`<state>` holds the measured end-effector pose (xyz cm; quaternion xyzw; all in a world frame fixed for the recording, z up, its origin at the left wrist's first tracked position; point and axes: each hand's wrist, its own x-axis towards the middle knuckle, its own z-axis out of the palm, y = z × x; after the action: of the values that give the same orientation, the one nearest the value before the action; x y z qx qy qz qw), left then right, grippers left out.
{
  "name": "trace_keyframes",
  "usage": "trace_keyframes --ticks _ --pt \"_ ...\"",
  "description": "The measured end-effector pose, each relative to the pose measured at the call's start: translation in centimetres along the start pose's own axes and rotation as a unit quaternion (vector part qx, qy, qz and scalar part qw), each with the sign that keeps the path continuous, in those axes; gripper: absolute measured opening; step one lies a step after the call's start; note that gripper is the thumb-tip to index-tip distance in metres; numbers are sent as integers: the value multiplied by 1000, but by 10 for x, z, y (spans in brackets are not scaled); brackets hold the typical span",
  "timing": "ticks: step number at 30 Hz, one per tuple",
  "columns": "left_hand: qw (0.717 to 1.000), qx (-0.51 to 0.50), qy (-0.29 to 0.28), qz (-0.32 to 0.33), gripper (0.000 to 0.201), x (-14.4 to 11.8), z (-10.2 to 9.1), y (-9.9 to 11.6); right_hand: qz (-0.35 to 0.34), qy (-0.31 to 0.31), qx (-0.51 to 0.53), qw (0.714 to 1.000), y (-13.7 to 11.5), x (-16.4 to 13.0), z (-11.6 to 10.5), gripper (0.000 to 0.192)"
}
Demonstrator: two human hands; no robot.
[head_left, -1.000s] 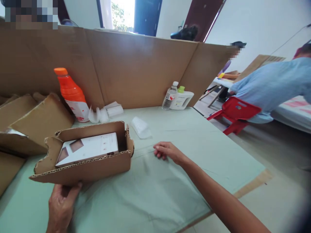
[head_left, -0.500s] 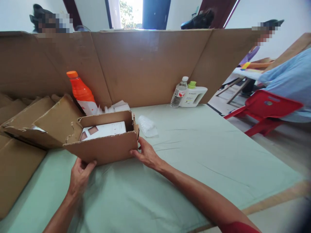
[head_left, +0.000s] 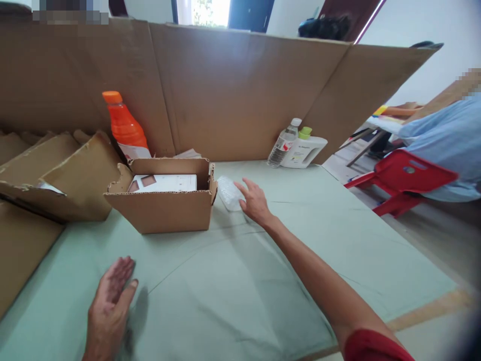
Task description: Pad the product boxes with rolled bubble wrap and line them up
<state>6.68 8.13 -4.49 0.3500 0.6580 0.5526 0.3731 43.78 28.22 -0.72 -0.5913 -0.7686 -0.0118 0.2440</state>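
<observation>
We hold our right hand (head_left: 255, 201) right of the frame's centre, its grip spread at the edge of the bubble wrap (head_left: 226, 192), though we cannot tell whether they touch; our left hand (head_left: 109, 298), lower left, has its grip spread above the tabletop (head_left: 210, 286); the cardboard box (head_left: 175, 213), left of centre, holds a white carton (head_left: 171, 183).

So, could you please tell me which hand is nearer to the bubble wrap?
The right hand, at the right edge of the bubble wrap; the left hand is well left, nearer the viewer.
</observation>
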Motion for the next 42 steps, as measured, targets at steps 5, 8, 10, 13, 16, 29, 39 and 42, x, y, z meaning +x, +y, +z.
trace_keyframes --ticks 5,8,10,13,16,29,39,42 --pt "997 40 -62 -14 63 -25 12 -1 4 3 -9 1000 -23 28 -10 28" --pt "991 76 -105 27 57 -36 27 9 -24 3 -15 1000 -45 10 -48 27" --pt "986 74 -141 44 59 -46 39 18 -57 -20 -27 998 -61 -12 -77 23" --pt "973 17 -217 71 74 -64 60 33 -106 -80 -45 990 -91 -46 -111 19" --pt "959 -35 -263 101 93 -85 78 47 -133 -130 -34 982 -124 -73 -123 16" --pt "923 -171 -291 -187 42 -96 42 58 -252 -189 158 936 -163 -69 -96 18" --pt "867 -312 -211 -327 54 -102 27 45 -161 -51 257 952 -157 -164 -89 12" --pt "870 -288 -230 -326 64 -105 24 44 -189 -140 260 936 -155 -183 -72 14"
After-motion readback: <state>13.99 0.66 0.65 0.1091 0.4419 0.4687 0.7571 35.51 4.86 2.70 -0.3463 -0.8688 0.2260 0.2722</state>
